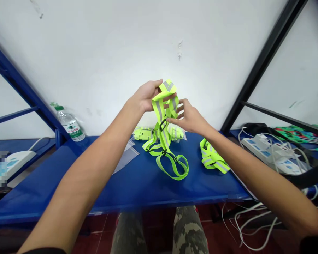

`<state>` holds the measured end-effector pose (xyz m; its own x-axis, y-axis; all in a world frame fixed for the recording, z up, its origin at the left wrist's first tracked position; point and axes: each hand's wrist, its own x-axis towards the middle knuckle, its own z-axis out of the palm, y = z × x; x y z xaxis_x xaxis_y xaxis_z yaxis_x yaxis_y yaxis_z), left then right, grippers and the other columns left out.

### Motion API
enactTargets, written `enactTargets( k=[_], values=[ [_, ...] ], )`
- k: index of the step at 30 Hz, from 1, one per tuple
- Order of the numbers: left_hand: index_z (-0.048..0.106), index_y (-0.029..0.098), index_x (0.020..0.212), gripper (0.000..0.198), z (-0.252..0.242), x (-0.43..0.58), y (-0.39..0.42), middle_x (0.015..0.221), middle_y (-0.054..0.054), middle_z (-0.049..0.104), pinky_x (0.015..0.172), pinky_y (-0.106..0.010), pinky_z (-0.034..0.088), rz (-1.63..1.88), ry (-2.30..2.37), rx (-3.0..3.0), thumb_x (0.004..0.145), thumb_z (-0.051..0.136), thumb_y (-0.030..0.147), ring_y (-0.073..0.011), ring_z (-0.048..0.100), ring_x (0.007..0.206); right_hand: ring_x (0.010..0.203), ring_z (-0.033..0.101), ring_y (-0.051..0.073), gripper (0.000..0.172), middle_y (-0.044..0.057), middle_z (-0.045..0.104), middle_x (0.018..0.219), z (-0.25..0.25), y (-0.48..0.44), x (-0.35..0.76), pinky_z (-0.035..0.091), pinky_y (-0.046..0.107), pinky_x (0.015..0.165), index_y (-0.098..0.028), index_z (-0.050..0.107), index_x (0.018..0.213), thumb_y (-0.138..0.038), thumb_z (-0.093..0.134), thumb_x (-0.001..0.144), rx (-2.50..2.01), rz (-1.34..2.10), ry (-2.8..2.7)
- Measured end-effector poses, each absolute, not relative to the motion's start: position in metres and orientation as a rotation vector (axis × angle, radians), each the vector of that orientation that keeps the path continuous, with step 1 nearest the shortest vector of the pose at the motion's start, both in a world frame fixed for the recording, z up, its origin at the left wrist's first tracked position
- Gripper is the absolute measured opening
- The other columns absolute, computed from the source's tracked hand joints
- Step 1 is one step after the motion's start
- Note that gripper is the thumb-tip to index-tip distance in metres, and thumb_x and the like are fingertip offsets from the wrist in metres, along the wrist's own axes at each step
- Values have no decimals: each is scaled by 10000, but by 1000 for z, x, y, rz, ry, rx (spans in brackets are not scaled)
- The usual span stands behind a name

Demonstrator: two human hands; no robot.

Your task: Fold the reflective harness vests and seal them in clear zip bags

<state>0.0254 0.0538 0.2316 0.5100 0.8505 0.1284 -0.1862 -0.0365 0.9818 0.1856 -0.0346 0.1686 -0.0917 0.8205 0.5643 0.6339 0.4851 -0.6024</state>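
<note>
Over a blue table (137,187), a reflective vest (161,132) is held up between the hands, gripped by the left hand's (145,97) curled fingers and touched by the right hand's (187,118) spread fingers, so that its straps hang free below the fingers.

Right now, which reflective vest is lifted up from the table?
The unfolded reflective harness vest held in the left hand, with the right hand beside it. The bundled vest and the vests at the back lie on the blue table.
</note>
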Motion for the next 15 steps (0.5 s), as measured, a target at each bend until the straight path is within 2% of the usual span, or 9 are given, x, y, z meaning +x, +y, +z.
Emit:
enactTargets(
  k=[4, 6, 8, 10, 12, 15],
  values=[
    [604, 128, 1046, 281, 238, 12, 34, 883, -47, 656, 780, -416, 548, 948, 630, 1369, 956, 501, 374, -173, 675, 735, 688, 630, 169, 287, 42, 670, 850, 152, -14, 190, 534, 336, 668, -207, 590, 931, -363, 738, 741, -1090, 682, -1615],
    [605, 153, 1063, 274, 240, 1, 27, 881, -20, 645, 803, -420, 548, 927, 596, 1383, 940, 554, 392, -82, 600, 596, 723, 642, 161, 229, 25, 672, 816, 157, -9, 196, 548, 339, 717, -211, 589, 877, -371, 712, 769, -995, 789, -1483],
    [617, 173, 1065, 235, 239, -11, 24, 856, 0, 636, 811, -420, 547, 864, 613, 1416, 885, 651, 321, -21, 507, 506, 762, 652, 159, 220, 12, 676, 821, 167, -8, 204, 557, 350, 753, -215, 580, 869, -365, 708, 771, -915, 838, -1355],
    [638, 164, 1007, 241, 235, -21, 27, 780, 14, 609, 789, -399, 543, 772, 691, 1457, 789, 739, 175, 4, 440, 461, 731, 637, 148, 217, 8, 669, 808, 181, -9, 212, 559, 344, 728, -208, 580, 871, -363, 695, 774, -858, 874, -1306],
    [647, 142, 910, 258, 230, -30, 34, 680, 25, 552, 727, -360, 532, 717, 771, 1483, 697, 781, 85, 6, 394, 437, 601, 558, 116, 201, -1, 625, 707, 195, -10, 222, 528, 302, 613, -189, 584, 839, -361, 674, 788, -882, 874, -1323],
    [632, 143, 808, 215, 224, -41, 47, 569, 38, 444, 607, -320, 490, 795, 840, 1484, 690, 803, 200, -10, 328, 416, 464, 408, 75, 217, -28, 521, 554, 218, -17, 241, 353, 230, 421, -162, 615, 794, -363, 695, 785, -1064, 759, -1449]
  ],
)
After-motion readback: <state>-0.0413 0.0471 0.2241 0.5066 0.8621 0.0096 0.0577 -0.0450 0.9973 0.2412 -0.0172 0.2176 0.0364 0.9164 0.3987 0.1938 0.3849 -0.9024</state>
